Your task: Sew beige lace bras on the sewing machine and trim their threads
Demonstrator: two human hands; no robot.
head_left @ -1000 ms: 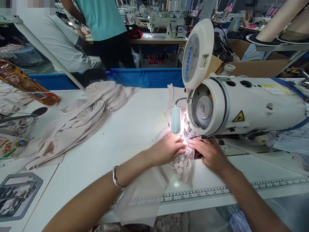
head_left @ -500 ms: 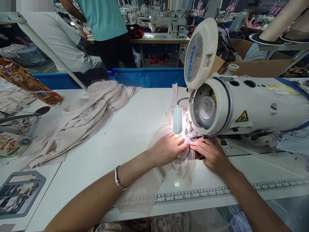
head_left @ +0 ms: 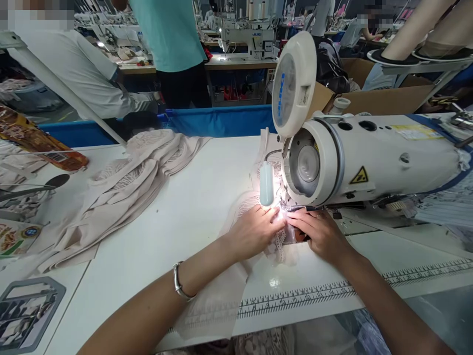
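Nearest us, under the table (head_left: pixel 192 202) edge, bunched lace (head_left: pixel 264 342) sits beside clear plastic; can't tell if it's bagged. Printed ruler strip (head_left: pixel 295 299) runs along that edge. Grey frame (head_left: pixel 55 296) at lower left shows metallic shapes; tray or mirror, can't tell.

Working spot: our left hand (head_left: pixel 254 231) lies on the lace fabric (head_left: pixel 280 245), fingers close together, thumb reaching toward the right fingertips. Our right hand (head_left: pixel 320 232) has fingers held close, tips on the same fabric. Any pinch is hidden, can't tell. The fabric lies by the needle area of the machine head (head_left: pixel 377 155), under a small lamp (head_left: pixel 266 185).

Step in hand, our read: guiding lace under the head. Next move calls for even, light pressure, fingertips clear of the needle.

Further left: printed packet (head_left: pixel 16 236), then a beige cloth heap (head_left: pixel 129 182) and an orange-brown snack packet (head_left: pixel 44 140), contents not visible.

Behind: blue cloth trough (head_left: pixel 221 122), inside not visible. Cardboard box (head_left: pixel 391 101) holds something pale blue (head_left: pixel 380 76). Beyond, a co-worker in teal (head_left: pixel 172 37) and another sewing machine (head_left: pixel 247 42).
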